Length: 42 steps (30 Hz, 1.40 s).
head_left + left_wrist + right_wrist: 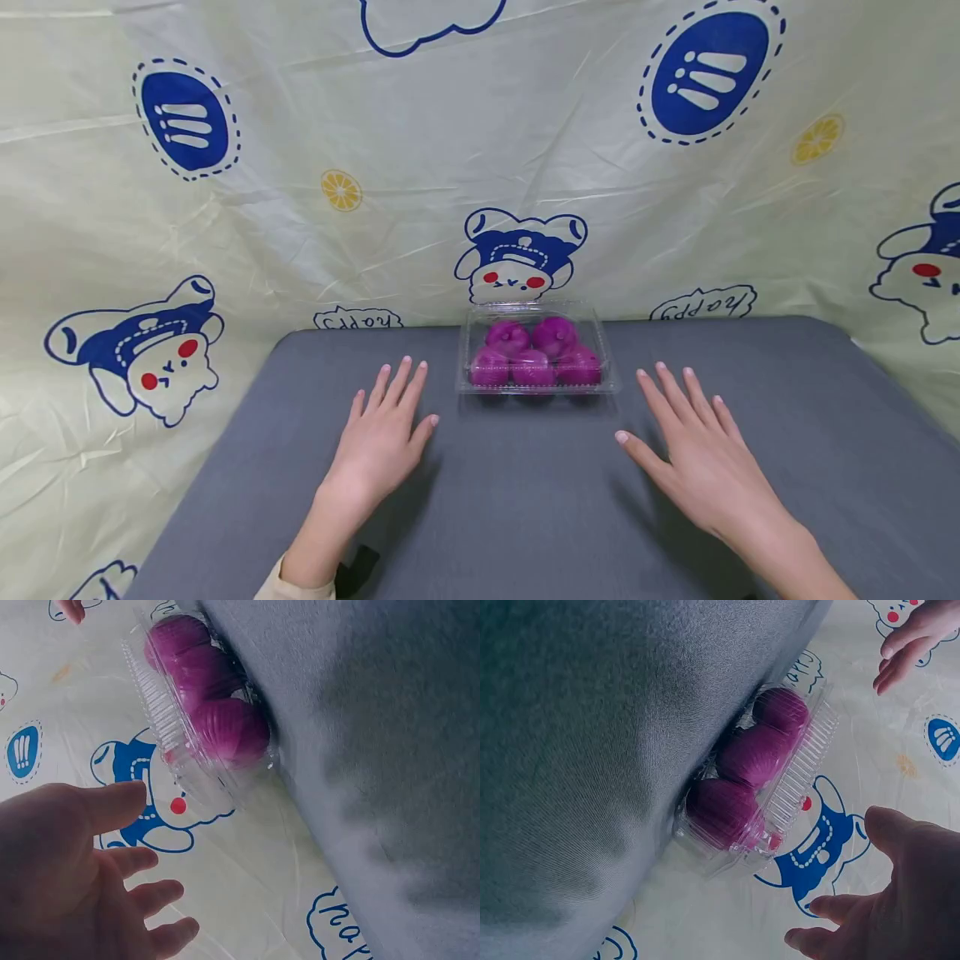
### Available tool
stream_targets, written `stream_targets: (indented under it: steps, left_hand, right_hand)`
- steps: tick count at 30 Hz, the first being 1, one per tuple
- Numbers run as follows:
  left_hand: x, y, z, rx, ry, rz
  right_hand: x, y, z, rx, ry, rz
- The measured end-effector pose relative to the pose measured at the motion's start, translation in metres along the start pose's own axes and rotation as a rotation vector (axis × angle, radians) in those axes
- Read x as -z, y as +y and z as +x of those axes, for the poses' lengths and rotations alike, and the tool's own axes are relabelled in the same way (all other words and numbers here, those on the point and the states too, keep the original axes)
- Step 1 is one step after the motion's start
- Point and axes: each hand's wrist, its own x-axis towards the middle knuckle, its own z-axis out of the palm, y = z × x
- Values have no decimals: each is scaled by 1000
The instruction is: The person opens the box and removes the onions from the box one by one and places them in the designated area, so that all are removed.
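Note:
A clear plastic clamshell box [609, 375] stands near the far edge of the table. Inside it, several round magenta pieces [533, 367] show through the plastic; one at the back has a small nub on top. My left hand [378, 446] is held to the left of the box, palm down, fingers straight and thumb out. On the other side, my right hand [701, 450] mirrors it with fingers spread. Both hands are apart from the box, with nothing in either. Each wrist view also shows the magenta pieces [229, 731] in a row behind the ribbed plastic.
The grey table [525, 517] carries the hands' shadows. A pale cloth [420, 250] printed with cartoon animals and orange slices hangs right behind the table's far edge. A dark strap [358, 571] shows by the left wrist, beside a cream sleeve [288, 583].

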Motion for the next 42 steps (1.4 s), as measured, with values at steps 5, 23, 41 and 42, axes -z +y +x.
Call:
stream_targets:
  steps: [5,23,41,42]
  left_hand:
    - [0,-8,10,2,-5,-47]
    - [1,-22,63,-148,62,-334]
    - [-30,-33,105,164,-227,-1139]
    - [-32,-34,106,165,-246,-1151]
  right_hand:
    - [-1,1,10,19,-20,-25]
    - [-15,13,64,161,53,46]
    - [-21,34,97,-22,-167,686]
    - [-22,35,98,-28,-179,712]
